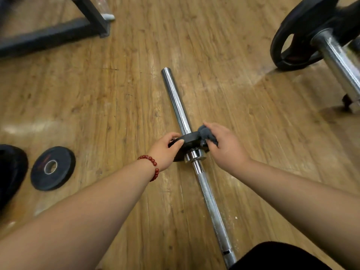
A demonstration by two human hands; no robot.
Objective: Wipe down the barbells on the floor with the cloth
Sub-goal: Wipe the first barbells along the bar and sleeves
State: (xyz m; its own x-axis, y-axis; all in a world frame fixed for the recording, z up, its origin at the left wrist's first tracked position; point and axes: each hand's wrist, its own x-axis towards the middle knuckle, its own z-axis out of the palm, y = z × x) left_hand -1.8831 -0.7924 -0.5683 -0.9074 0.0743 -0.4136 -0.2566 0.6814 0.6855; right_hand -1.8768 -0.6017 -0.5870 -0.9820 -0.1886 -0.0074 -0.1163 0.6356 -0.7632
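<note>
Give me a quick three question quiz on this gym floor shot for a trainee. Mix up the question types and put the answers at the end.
1. Which hand holds the grey cloth? A) left B) right C) neither
2. True or false: the loose plate lying flat on the floor touches the barbell.
3. Fill in: the left hand grips the small black ____ threaded on the barbell.
Key: 1 B, the right hand. 2 False, they lie apart. 3 weight plate.
</note>
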